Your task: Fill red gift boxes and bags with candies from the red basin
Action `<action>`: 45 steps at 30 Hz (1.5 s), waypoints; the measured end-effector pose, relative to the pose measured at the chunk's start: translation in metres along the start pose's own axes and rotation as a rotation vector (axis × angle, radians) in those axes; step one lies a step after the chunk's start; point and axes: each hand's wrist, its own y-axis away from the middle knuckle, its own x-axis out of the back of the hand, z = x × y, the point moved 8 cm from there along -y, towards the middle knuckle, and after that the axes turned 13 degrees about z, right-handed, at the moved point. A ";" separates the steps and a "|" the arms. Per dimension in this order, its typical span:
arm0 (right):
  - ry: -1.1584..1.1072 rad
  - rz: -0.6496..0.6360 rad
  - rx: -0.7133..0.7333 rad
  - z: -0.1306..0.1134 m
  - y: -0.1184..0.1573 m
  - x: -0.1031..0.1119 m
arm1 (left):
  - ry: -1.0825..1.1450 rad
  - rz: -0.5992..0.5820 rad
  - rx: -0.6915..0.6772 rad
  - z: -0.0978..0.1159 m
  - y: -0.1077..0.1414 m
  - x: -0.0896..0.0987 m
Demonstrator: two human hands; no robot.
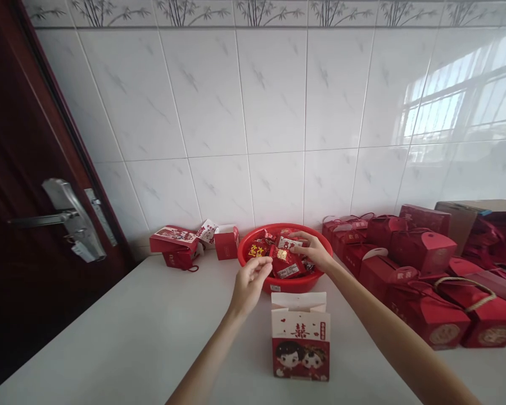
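Observation:
A red plastic basket (284, 284) full of wrapped sweets stands against the wall. My left hand (249, 278) is at its front left rim, thumb and fingers pressed together; whatever is between them, if anything, cannot be made out. Over the basket's right side reaches my right hand (314, 250), finger and thumb apart beside a small white-and-red packet (289, 243). Below that lies a larger red packet (285, 267), with a red packet bearing gold characters (257, 251) to its left. In front of the basket, a red-and-white gift box (301, 343) with two cartoon figures stands upright, top flaps raised.
Several closed red gift boxes (421, 304) are crowded on the right, near an open cardboard box (457, 225) of red items. More red boxes (175, 242) sit at the back left of the white table (152, 337). A dark door (37, 169) is at the left.

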 end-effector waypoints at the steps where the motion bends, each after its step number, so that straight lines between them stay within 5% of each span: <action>1: -0.001 -0.002 0.005 0.000 0.000 0.000 | -0.037 0.038 -0.044 0.001 -0.005 0.001; 6: -0.020 0.014 0.025 0.000 0.000 0.001 | -0.112 0.072 -0.098 -0.001 -0.040 -0.014; 12: -0.038 0.112 0.046 0.000 -0.001 0.011 | -0.071 -0.153 0.028 -0.018 -0.062 -0.046; 33: -0.253 0.360 0.022 0.018 -0.018 0.037 | 0.200 0.029 0.236 -0.044 -0.067 -0.035; 45: -0.238 0.395 0.068 0.018 -0.019 0.044 | 0.269 0.103 0.287 -0.048 -0.067 -0.028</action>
